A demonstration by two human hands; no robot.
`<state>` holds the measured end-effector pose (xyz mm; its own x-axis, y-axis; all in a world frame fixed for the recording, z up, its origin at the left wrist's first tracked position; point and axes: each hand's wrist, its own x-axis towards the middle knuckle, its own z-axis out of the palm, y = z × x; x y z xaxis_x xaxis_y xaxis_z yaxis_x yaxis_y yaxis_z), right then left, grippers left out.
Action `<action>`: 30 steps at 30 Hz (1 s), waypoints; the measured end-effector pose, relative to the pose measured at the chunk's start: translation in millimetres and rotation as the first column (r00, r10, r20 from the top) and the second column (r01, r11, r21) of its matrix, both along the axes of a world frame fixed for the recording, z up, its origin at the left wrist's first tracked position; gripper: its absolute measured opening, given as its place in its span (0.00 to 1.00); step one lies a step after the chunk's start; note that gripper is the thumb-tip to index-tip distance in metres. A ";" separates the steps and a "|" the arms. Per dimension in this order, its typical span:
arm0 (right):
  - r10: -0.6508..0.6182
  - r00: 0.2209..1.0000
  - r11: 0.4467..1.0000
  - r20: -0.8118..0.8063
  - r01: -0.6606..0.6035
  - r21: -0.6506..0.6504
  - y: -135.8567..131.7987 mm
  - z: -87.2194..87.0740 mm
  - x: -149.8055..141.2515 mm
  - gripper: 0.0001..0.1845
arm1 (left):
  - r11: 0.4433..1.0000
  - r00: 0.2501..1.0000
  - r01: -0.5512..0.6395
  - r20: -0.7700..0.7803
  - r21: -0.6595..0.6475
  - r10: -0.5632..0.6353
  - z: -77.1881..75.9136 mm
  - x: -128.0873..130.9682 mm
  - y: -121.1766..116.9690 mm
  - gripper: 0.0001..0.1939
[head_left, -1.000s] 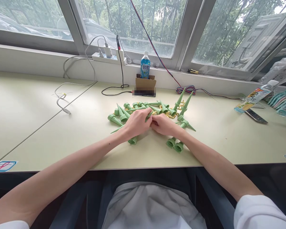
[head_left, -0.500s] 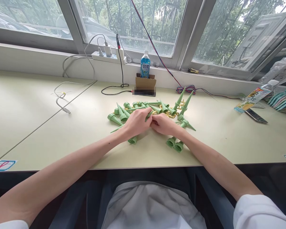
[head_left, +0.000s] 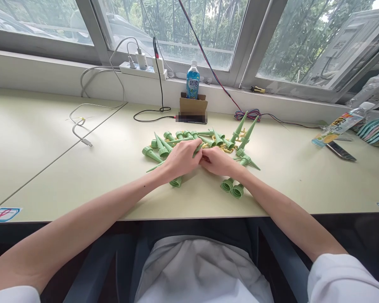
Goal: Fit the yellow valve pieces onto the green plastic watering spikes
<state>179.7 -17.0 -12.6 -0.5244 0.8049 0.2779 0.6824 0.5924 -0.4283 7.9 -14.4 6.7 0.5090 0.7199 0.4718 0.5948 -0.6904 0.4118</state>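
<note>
My left hand (head_left: 183, 158) is closed around a green plastic watering spike (head_left: 198, 148), most of it hidden by the fingers. Against it, knuckles nearly touching, my right hand (head_left: 218, 160) is closed in a pinch; what lies between its fingertips is hidden. Around both hands lie several more green spikes with ribbed screw collars, such as one at the left (head_left: 150, 154). Two spikes stand upright, one of them at the right (head_left: 248, 134). Small yellow plastic valves (head_left: 226, 149) are heaped just behind my right hand. An open green collar (head_left: 237, 190) faces me near my right wrist.
Behind the pile, a blue bottle (head_left: 192, 83) stands behind a small cardboard box (head_left: 193, 104). A power strip (head_left: 139, 71) with cables sits on the sill. At the right lie a clear bottle (head_left: 341, 126) and a dark phone (head_left: 341, 151).
The view has tilted slightly, so everything sits a little higher. My hands stay together at the same spot, with only a small shift of the right fingers.
</note>
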 end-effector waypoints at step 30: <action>0.015 1.000 1.000 -0.001 -0.015 0.023 1.0 0.2 1.3 0.11 | 1.000 1.000 0.015 0.004 0.014 -0.015 -1.5 0.0 0.6 0.10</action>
<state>180.9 -16.0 -12.5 -0.5357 0.7906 0.2968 0.6731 0.6120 -0.4152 8.0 -13.8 5.1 0.5177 0.7056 0.4838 0.5831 -0.7048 0.4040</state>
